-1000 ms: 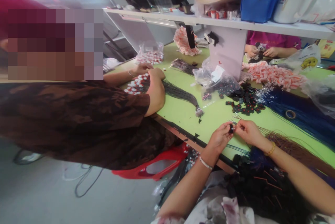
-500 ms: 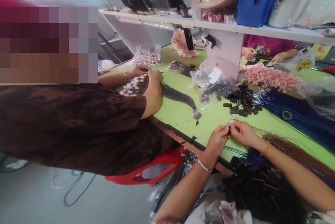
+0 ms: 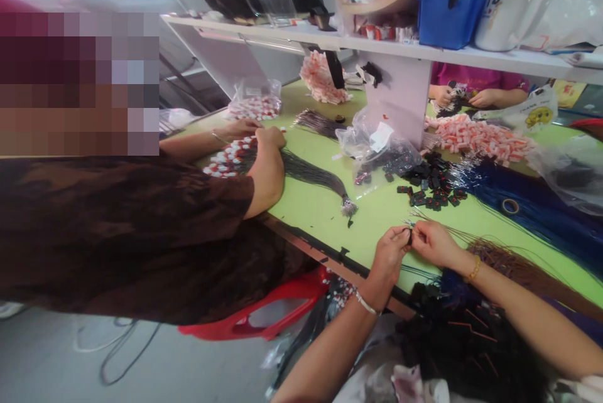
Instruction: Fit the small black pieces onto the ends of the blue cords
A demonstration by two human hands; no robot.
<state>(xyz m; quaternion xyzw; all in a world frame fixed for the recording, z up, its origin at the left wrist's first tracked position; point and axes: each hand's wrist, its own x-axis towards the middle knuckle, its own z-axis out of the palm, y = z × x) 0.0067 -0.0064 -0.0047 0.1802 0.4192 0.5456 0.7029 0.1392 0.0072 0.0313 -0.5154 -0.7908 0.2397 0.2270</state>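
Observation:
Near the table's front edge, my left hand (image 3: 392, 251) pinches a small black plastic connector (image 3: 409, 237) between thumb and fingers. My right hand (image 3: 436, 243) is closed right beside it, its fingertips pinching thin wires. Metal wire tips (image 3: 409, 223) poke out just above both hands; the connector is partly covered by the fingers. Beyond the hands lies a heap of black connectors with red marks (image 3: 436, 193). Brown wires (image 3: 509, 258) spread under and past my right wrist. A dark blue wire bundle (image 3: 541, 202) with bare silvery ends stretches along the right.
A co-worker's hands (image 3: 264, 139) handle red-and-white connectors at the left, by a grey wire bundle (image 3: 315, 172). Behind the pillar, another person's hands (image 3: 471, 98) work near pink-white connectors (image 3: 490, 138). A shelf (image 3: 301, 39) crosses overhead. Black pieces (image 3: 471, 346) pile up below my right forearm.
The whole view has shifted slightly, so most things sit a little further left. My hands keep the same pinching hold. The far person's hands have drawn a little closer together.

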